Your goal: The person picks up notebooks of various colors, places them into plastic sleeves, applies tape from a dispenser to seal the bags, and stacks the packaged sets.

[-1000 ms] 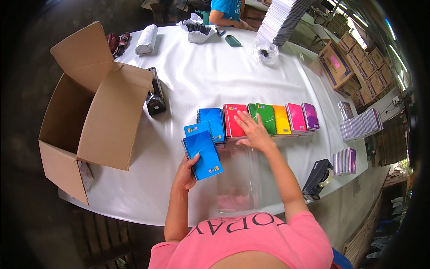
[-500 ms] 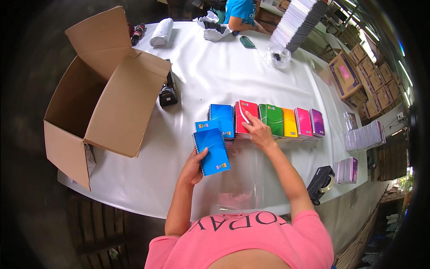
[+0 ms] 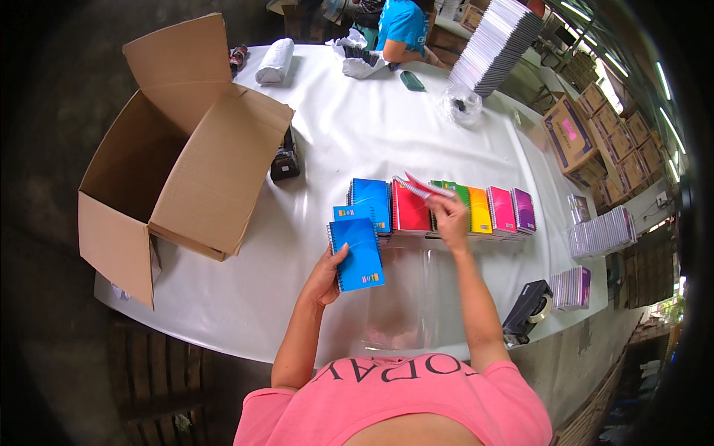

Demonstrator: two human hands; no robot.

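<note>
Two blue spiral notebooks [image 3: 361, 256], overlapping at an angle, are held in my left hand [image 3: 321, 279], its thumb on the upper cover. My right hand [image 3: 451, 218] pinches a red spiral notebook [image 3: 422, 186], tilted and raised above the stack of red notebooks [image 3: 409, 213]. Left of that stands a blue stack [image 3: 371, 195]. To the right, in a row, are green notebooks [image 3: 462, 194], partly hidden behind my right hand, then yellow [image 3: 479, 210], pink [image 3: 501, 207] and purple [image 3: 524, 210] stacks.
A large open cardboard box [image 3: 216, 175] stands on the left of the white-covered table [image 3: 335, 141]. Tape dispensers sit beside the box [image 3: 285, 160] and at the right edge [image 3: 526, 312]. Farther off are a tall notebook stack [image 3: 497, 48], a white roll [image 3: 275, 61] and a person in blue [image 3: 401, 26].
My right hand has lifted a red notebook off its stack and moved slightly right with it. My left hand still holds the blue notebooks in nearly the same place.
</note>
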